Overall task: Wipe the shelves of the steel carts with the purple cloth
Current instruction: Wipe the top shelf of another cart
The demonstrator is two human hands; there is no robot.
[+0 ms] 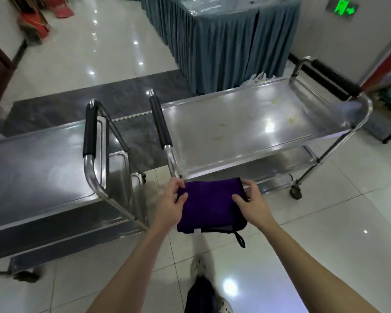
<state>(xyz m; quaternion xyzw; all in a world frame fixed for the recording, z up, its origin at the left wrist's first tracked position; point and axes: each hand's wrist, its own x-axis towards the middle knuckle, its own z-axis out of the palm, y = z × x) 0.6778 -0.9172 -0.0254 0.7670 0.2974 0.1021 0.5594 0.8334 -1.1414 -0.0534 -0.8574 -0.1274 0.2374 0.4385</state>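
Note:
A folded purple cloth [209,204] with a small black loop at its near corner hangs in the air just in front of the right steel cart [246,129]. My left hand [171,205] pinches its left edge and my right hand [251,204] pinches its right edge. That cart's top shelf shows yellowish smears and stains, and two lower shelves sit beneath it. A second steel cart [38,175] stands to the left, its top shelf shiny and bare.
Black-padded handles [159,119] stick up at the ends of both carts. A table with a grey-blue pleated skirt [224,39] stands behind the right cart. Glossy white floor tiles [325,222] surround me, and my shoe [199,266] shows below.

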